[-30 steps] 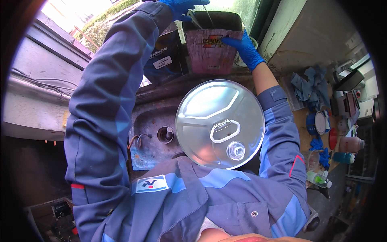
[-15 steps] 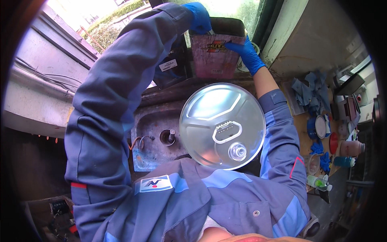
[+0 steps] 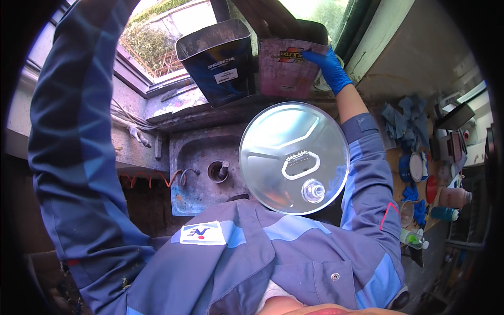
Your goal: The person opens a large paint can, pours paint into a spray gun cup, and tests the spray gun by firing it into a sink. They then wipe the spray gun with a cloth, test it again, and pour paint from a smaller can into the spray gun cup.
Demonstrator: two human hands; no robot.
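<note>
My right hand (image 3: 332, 67) in a blue glove grips the right side of a pinkish, open-topped rectangular container (image 3: 286, 73), its thumb across the front. A long dark brown strip (image 3: 268, 16), perhaps a bag or liner, runs from the container's mouth up past the top edge of the view; I cannot make out its material. My left arm (image 3: 79, 115) reaches up and out at the top left, so the left hand is hidden. Beside the pink container, a black rectangular open tin (image 3: 223, 73) stands on the ledge.
Close in front of my chest is a large round metal drum (image 3: 268, 152) with a clear cap. To its left lies a stained sink (image 3: 202, 197) with a coiled orange hose (image 3: 157, 182). Rags, tape and bottles crowd a bench (image 3: 391, 157) at right. Behind the ledge is a window (image 3: 173, 31).
My left hand has moved from the pink container's mouth up out of view. The brown strip now stretches upward out of the container. My right hand keeps its grip.
</note>
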